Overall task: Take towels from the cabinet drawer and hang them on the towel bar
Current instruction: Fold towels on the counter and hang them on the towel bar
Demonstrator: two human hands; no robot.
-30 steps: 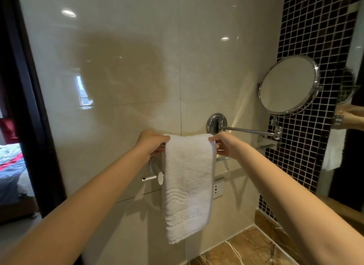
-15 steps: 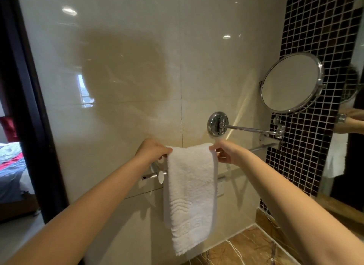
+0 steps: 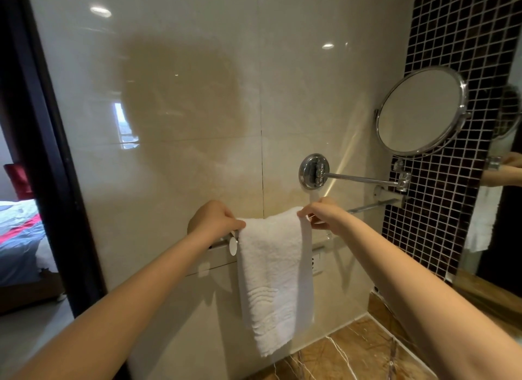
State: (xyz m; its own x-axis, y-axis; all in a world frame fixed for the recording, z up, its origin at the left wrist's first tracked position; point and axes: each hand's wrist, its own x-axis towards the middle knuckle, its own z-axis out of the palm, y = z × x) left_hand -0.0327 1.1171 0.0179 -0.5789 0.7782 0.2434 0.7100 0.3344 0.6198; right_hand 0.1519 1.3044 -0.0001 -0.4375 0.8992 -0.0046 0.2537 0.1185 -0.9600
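A white towel (image 3: 274, 272) hangs folded over the chrome towel bar (image 3: 370, 207) on the beige tiled wall. My left hand (image 3: 211, 218) pinches the towel's upper left corner near the bar's left end cap. My right hand (image 3: 324, 213) pinches the upper right corner. The bar is bare to the right of the towel. The cabinet drawer is not in view.
A round chrome mirror (image 3: 421, 111) on a swing arm (image 3: 361, 179) juts out just above the bar at right. A black mosaic wall (image 3: 452, 40) and a wall mirror (image 3: 505, 181) stand at far right. A dark door frame (image 3: 42, 153) is at left, a marble counter (image 3: 353, 357) below.
Both hands and the towel sit lower in view than a second ago, and the towel hangs further down; the camera has tilted up a little.
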